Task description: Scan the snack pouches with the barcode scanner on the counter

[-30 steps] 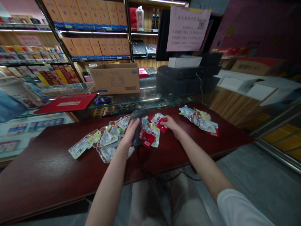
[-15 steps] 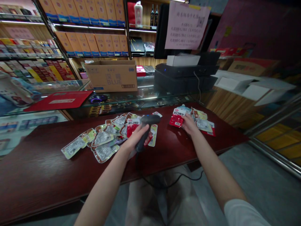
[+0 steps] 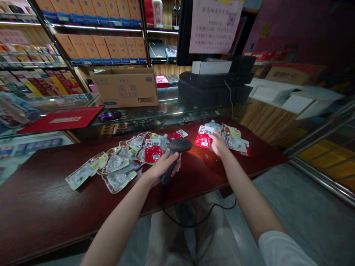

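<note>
My left hand (image 3: 163,164) is closed around the handle of a black barcode scanner (image 3: 179,145), whose head faces right. My right hand (image 3: 218,145) grips a red-and-white snack packet (image 3: 203,137) by its right side, a little above the table. A patch of reddish light falls on the tabletop just below that packet. Behind the scanner lie another red snack packet (image 3: 153,150) and a further red packet (image 3: 176,135). To the left spreads a loose pile of silver and yellow-green packets (image 3: 115,164). More packets (image 3: 235,138) lie beyond my right hand.
A dark red wooden table (image 3: 47,184) lies before me. Behind it, a glass counter holds a cardboard box (image 3: 126,88), a red folder (image 3: 63,117), a mouse (image 3: 110,116) and a black machine (image 3: 213,88) beneath a monitor. The scanner's cable (image 3: 191,224) hangs over my lap.
The view has shifted slightly. The scanner's head has turned more toward the right-hand packet, and light now shows on the table. The yellowish packet beside the scanner is no longer visible.
</note>
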